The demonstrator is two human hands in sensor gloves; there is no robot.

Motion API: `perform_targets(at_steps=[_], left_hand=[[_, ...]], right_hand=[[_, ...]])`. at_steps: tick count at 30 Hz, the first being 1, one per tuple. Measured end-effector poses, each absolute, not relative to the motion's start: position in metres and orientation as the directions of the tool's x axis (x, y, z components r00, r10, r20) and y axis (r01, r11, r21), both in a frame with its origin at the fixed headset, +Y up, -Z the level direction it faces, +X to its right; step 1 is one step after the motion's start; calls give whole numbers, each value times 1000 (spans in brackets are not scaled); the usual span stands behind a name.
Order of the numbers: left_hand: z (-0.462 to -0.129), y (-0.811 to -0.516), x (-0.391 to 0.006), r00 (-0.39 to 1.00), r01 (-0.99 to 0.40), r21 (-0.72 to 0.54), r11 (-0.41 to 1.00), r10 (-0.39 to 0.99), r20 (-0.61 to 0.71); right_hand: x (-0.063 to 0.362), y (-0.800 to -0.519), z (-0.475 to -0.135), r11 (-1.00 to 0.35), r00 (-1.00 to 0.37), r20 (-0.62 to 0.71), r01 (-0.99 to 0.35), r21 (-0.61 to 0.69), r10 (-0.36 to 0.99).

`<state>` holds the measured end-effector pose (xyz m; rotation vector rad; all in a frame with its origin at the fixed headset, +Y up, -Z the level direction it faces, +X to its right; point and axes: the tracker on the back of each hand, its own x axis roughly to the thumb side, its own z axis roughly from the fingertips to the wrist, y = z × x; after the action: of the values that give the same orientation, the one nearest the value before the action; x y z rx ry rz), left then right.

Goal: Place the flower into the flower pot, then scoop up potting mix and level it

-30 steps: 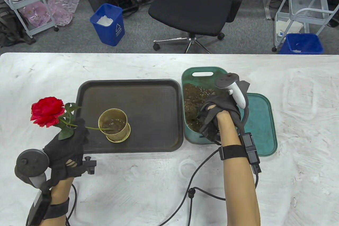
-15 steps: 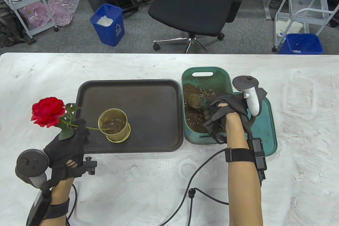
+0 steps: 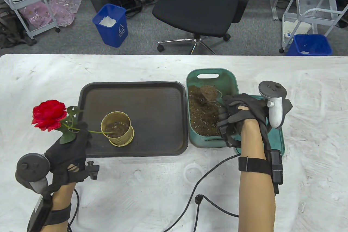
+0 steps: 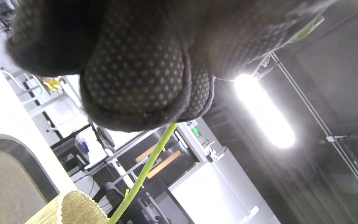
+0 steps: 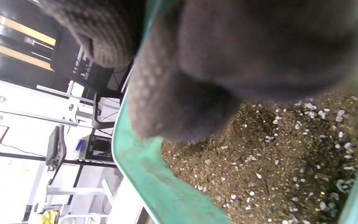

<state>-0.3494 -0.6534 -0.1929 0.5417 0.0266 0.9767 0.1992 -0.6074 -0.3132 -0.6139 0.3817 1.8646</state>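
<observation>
right hand curled around loaded scoop

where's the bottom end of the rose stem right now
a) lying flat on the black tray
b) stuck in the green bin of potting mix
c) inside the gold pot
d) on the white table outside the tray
c) In the table view the left hand holds the rose tilted, and its green stem runs over the rim into the gold pot, which stands on the black tray.
</observation>
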Motion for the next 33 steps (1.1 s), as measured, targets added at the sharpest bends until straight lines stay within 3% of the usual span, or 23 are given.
perform_targets(at_steps=[10, 19, 28, 33], left_hand=[[-193, -653, -350, 573, -778, 447, 441, 790, 218], [-193, -653, -350, 575, -776, 451, 442, 789, 215], [-193, -654, -350, 578, -775, 449, 444, 787, 219], [-193, -654, -350, 578, -775, 450, 445, 786, 218]], right_hand=[[193, -592, -297, -284, -218, -489, -957, -63, 845], [126, -582, -290, -253, -290, -376, -956, 147, 880], [33, -615, -293, -259, -396, -334, -885, 386, 855], [-5, -638, -297, -293, -463, -326, -842, 454, 825]])
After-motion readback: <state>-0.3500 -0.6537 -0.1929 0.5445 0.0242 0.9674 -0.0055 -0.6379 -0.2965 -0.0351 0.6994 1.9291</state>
